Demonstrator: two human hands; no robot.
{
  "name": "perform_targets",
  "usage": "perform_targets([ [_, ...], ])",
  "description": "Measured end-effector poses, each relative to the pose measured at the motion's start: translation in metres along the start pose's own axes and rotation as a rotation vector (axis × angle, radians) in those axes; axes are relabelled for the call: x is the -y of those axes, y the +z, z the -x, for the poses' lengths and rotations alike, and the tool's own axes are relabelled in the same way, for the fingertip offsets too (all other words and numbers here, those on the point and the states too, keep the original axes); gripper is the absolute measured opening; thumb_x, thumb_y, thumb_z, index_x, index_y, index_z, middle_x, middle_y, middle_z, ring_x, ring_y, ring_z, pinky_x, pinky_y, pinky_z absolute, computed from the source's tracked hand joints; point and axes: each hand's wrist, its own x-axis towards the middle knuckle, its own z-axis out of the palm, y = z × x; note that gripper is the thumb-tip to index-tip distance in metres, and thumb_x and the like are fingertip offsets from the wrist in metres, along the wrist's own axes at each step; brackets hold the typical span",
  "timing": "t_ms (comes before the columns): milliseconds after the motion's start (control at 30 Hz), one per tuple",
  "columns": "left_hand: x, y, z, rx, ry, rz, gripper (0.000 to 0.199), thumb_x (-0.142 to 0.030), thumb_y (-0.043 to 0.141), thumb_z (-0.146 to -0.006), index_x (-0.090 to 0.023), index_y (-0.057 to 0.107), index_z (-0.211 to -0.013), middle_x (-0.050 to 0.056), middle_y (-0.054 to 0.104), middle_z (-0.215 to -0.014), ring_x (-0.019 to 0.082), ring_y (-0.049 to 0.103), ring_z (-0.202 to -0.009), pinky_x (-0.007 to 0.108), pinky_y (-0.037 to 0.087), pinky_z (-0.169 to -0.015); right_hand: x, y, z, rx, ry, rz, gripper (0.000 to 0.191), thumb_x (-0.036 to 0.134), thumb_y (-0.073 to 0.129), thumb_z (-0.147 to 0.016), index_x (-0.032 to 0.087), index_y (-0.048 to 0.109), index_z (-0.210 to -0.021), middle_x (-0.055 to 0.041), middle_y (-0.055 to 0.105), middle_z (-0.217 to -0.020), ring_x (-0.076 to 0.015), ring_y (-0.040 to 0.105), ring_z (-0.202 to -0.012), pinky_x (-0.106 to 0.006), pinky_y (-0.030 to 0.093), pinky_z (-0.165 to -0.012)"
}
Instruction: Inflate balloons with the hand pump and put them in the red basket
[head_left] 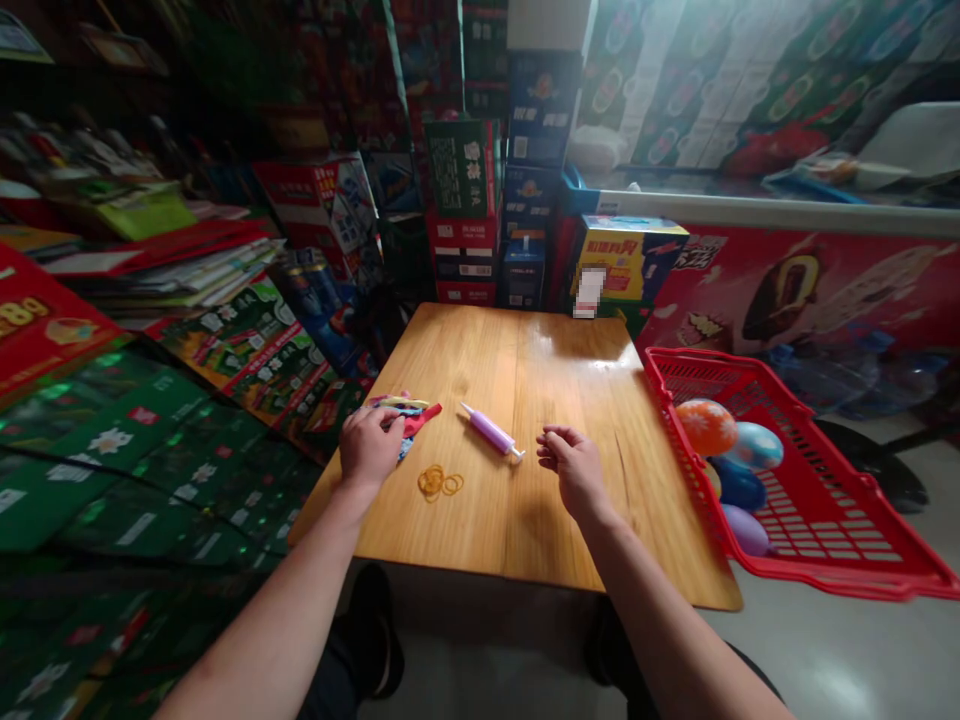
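Observation:
My left hand (370,445) lies at the left of the wooden table (540,370), its fingers closed over a small heap of uninflated balloons (405,418) in red, blue and yellow. Most of the heap is hidden by the hand. A lilac plastic hand pump (491,432) with a white nozzle lies between my hands. A loose bunch of thin orange rubber bands (433,483) sits just below the balloons. My right hand (574,470) hangs low over the bare wood with curled fingers, holding nothing visible.
A red plastic basket (817,578) to the table's right holds several inflated patterned balloons (739,455). Stacked printed cartons (465,200) rise behind the table. Green packaged boxes (150,450) fill the left side. A yellow box (626,255) stands at the far edge.

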Motion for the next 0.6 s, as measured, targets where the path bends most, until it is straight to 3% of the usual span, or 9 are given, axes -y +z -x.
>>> perform_targets([
  [100,0.01,0.005,-0.01,0.019,0.087,-0.156,0.026,-0.035,0.063,-0.089,-0.021,0.082,-0.101,0.014,0.074,-0.108,0.034,0.064,-0.104,0.047,0.047,-0.101,-0.004,0.005,-0.005,0.015,0.018,0.031,0.03,0.032,0.083,-0.068,0.017,0.072,-0.093,-0.0039,0.075,-0.08,-0.0145,0.066,-0.065,-0.026,0.05,-0.059],
  [200,0.021,0.01,-0.018,0.058,0.087,-0.271,0.032,-0.032,0.067,-0.084,-0.024,0.083,-0.111,0.015,0.071,-0.112,0.037,0.06,-0.105,0.05,0.046,-0.099,-0.003,0.011,-0.004,0.075,0.043,0.042,0.029,0.032,0.083,-0.069,0.017,0.073,-0.091,-0.0045,0.075,-0.081,-0.0148,0.066,-0.065,-0.026,0.05,-0.059],
  [333,0.028,0.01,-0.024,0.061,0.037,-0.281,0.022,-0.029,0.066,-0.083,-0.023,0.083,-0.096,0.016,0.071,-0.109,0.039,0.058,-0.105,0.052,0.045,-0.097,-0.001,0.019,-0.003,0.119,0.054,0.079,0.028,0.035,0.083,-0.07,0.017,0.072,-0.089,-0.0048,0.075,-0.079,-0.0145,0.066,-0.062,-0.027,0.049,-0.058],
  [500,0.011,-0.007,-0.028,-0.045,0.069,-0.09,0.021,-0.031,0.058,-0.094,-0.02,0.076,-0.096,0.013,0.073,-0.112,0.035,0.063,-0.114,0.049,0.044,-0.108,-0.005,0.024,-0.004,0.105,0.04,0.1,0.027,0.036,0.081,-0.07,0.017,0.072,-0.087,-0.0048,0.075,-0.078,-0.014,0.064,-0.061,-0.026,0.049,-0.057],
  [600,-0.013,-0.011,-0.021,0.066,-0.051,0.215,0.024,-0.04,0.058,-0.097,-0.021,0.072,-0.102,0.009,0.074,-0.101,0.029,0.069,-0.101,0.042,0.053,-0.095,-0.008,0.028,0.0,0.151,-0.01,0.152,0.023,0.036,0.08,-0.074,0.017,0.073,-0.085,-0.004,0.073,-0.078,-0.0133,0.063,-0.062,-0.027,0.05,-0.06],
])
